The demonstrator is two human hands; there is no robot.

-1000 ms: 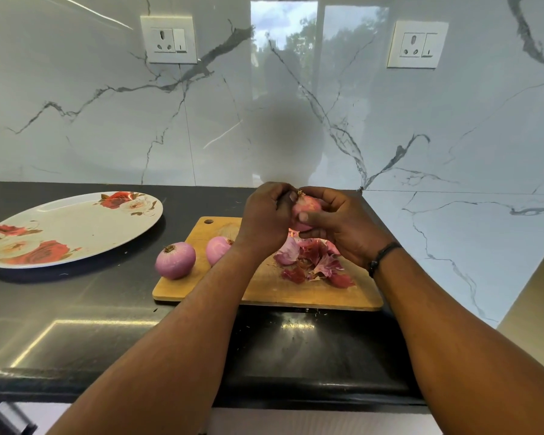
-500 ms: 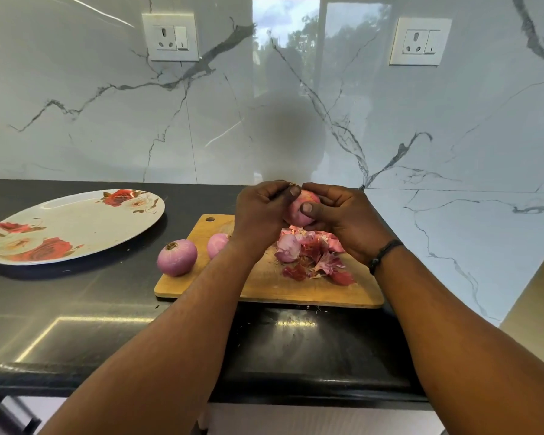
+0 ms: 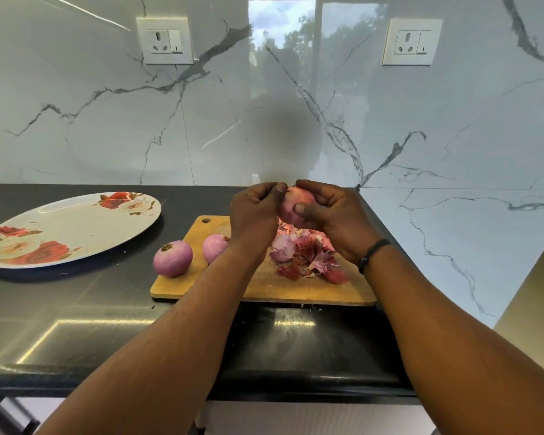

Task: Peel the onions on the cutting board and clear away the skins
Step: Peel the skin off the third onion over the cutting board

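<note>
Two hands hold a pink onion above a wooden board on a dark counter.

A white oval plate with red rose prints (image 3: 69,229) lies at far left, its edge cut off by the frame, well apart from the rectangular wooden cutting board (image 3: 264,288). A peeled purple onion (image 3: 172,258) sits at the board's left edge; a second peeled onion (image 3: 215,248) is partly hidden behind the left forearm. The left hand (image 3: 253,215) and right hand (image 3: 333,218) both grip the pink half-peeled onion (image 3: 296,205), fingers curled round it, above a heap of red-pink onion skins (image 3: 305,255). The board's right end nears the black glossy countertop (image 3: 76,312) corner.
</note>
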